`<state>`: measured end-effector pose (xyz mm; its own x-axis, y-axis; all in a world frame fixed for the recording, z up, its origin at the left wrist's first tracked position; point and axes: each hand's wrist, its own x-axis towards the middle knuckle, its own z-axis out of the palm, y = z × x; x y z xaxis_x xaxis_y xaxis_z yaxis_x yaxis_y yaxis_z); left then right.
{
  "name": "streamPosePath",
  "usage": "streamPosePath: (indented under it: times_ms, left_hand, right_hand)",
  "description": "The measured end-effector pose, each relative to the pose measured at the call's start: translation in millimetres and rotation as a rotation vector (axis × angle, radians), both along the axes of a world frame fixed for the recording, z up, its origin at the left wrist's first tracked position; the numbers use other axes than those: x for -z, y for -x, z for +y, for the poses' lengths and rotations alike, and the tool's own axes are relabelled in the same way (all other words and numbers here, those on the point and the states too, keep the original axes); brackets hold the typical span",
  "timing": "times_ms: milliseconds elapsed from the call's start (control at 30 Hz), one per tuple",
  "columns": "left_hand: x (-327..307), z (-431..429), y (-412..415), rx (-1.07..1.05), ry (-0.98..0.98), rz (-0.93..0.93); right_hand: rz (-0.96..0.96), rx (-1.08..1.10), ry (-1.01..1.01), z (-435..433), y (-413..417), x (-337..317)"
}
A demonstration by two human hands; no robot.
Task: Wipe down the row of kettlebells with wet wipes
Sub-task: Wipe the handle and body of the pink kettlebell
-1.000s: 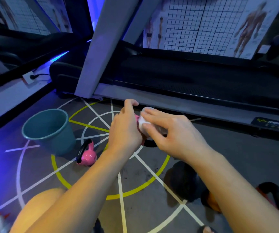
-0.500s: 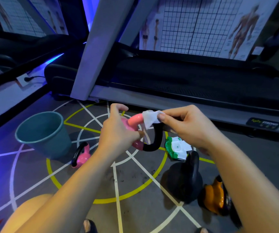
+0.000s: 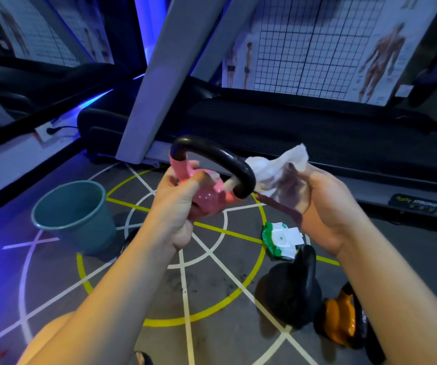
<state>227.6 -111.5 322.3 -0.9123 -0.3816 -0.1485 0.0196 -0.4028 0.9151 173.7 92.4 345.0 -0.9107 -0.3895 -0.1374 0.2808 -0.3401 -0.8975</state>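
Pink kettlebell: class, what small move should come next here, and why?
Probably press the wipe onto the black handle and rub along it. The left hand holds the pink kettlebell lifted, and the right hand grips the crumpled wipe just beside that handle.

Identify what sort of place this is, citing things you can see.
Probably a gym: a long black treadmill, a round black kettlebell beside an orange kettlebell on the marked floor, and a muscle-anatomy wall poster.
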Motion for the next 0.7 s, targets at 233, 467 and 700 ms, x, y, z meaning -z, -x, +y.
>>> streamPosePath:
  times_ms: [233, 467, 700]
  left_hand:
    - [-3.4, -1.4, -1.2, 0.003, -0.222, 0.007]
    - [5.0, 5.3, 1.2, 0.099, -0.147, -0.032]
    - [16.5, 23.0, 2.7, 0.190, -0.168, -0.055]
  right_hand:
    - [-0.205, 0.100, 0.193, 2.6, -7.5, -3.7]
    - [-0.111, 0.029, -0.063, -30.6, -20.0, 6.9]
    - [-0.122, 0.362, -0.007, -52.8, -21.2, 19.6]
